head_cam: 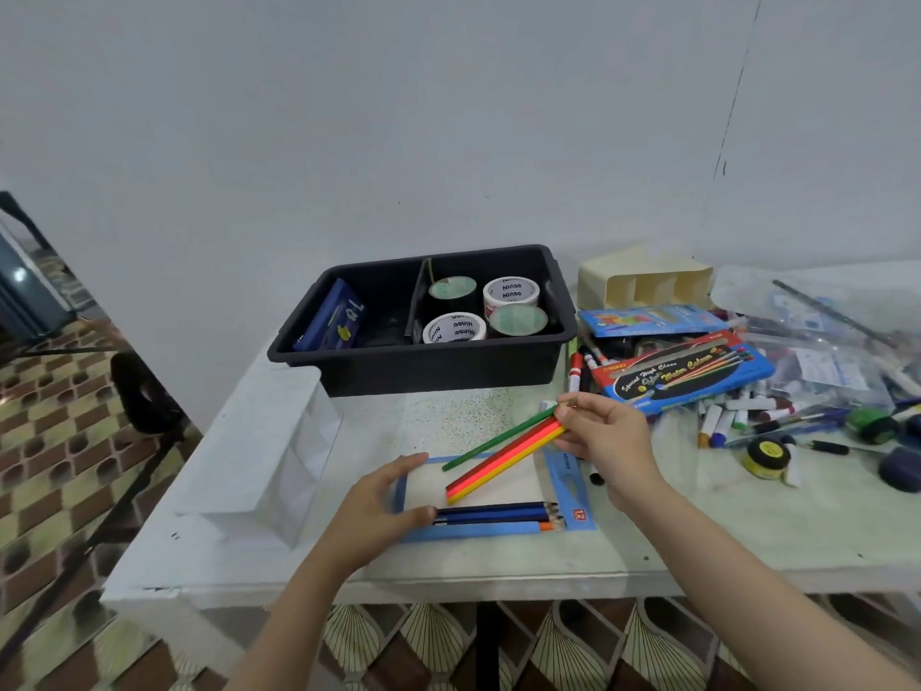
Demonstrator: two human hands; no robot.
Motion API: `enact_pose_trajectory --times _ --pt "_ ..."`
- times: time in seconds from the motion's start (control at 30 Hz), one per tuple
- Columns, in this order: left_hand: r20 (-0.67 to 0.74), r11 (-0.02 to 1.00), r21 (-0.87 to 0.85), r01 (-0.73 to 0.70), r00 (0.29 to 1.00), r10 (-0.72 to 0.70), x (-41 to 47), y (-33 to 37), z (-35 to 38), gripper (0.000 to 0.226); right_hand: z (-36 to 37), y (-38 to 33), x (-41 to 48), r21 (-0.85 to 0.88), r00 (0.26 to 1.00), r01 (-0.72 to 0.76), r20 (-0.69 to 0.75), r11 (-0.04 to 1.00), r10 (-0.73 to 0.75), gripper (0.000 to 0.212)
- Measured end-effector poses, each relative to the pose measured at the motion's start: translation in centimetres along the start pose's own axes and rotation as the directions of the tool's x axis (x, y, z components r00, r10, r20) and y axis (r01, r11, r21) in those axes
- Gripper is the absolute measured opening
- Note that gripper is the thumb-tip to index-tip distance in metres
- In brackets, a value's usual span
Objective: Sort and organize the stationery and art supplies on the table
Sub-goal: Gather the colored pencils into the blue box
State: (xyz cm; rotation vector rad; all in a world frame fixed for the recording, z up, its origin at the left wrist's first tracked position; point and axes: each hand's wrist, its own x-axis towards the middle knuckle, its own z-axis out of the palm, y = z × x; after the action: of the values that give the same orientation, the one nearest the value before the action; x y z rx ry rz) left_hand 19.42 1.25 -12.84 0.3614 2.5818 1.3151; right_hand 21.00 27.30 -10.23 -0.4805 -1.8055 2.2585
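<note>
The coloured pencils (503, 458) were pinched at their upper ends in the right hand (605, 438), thumb and fingertips closed around them. Four showed: green, red, orange and yellow, the green one splayed a little apart from the other three. Their long axis ran diagonally, from the grip down and to the left, with the free ends hanging over the white bed of the open pencil box (473, 533).

The stored pencils (493, 516) already lay left to right along the box's near edge, tips to the right. There looked to be three dark blue and one with an orange end, though the count was hard to be sure of. The held bundle would likely need swinging round parallel to these before it was laid down.

The left hand (379, 506) held the box's left end between thumb and fingers, steadying it on the table (747, 531).

Behind stood a black bin (423, 371) with four tape rolls (511, 291) and one blue packet (331, 319). To the right lay a paint box (688, 369) among loose markers, too jumbled to count.
</note>
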Motion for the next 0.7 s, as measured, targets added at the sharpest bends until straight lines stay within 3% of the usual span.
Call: enact_pose_trajectory --times 0.07,0.3,0.43,0.57,0.7 --pt "0.016 1.000 -0.012 -0.018 1.000 0.018 0.1 -0.6 0.0 0.068 0.4 0.3 -0.3 0.017 1.000 0.027 0.004 0.999 -0.027 0.011" --pt "-0.014 0.995 0.070 -0.064 0.998 0.065 0.3 -1.6 0.2 0.066 1.4 1.4 -1.3 -0.012 0.993 0.120 0.021 0.993 -0.120 0.012" --pt "-0.014 0.991 0.094 -0.095 0.995 0.097 0.4 -1.9 0.4 0.066 1.4 2.1 -1.3 -0.226 0.974 0.225 0.077 0.948 -0.213 0.015" --pt "-0.009 0.987 0.114 -0.117 0.993 0.119 0.4 -2.0 0.3 0.063 1.0 2.2 -1.1 -0.530 0.942 0.331 0.138 0.780 -0.306 0.011" --pt "-0.011 0.976 0.163 -0.145 0.989 0.149 0.5 -2.3 0.3 0.064 0.4 1.4 -1.6 -0.791 0.907 0.400 0.267 0.463 -0.327 0.010"
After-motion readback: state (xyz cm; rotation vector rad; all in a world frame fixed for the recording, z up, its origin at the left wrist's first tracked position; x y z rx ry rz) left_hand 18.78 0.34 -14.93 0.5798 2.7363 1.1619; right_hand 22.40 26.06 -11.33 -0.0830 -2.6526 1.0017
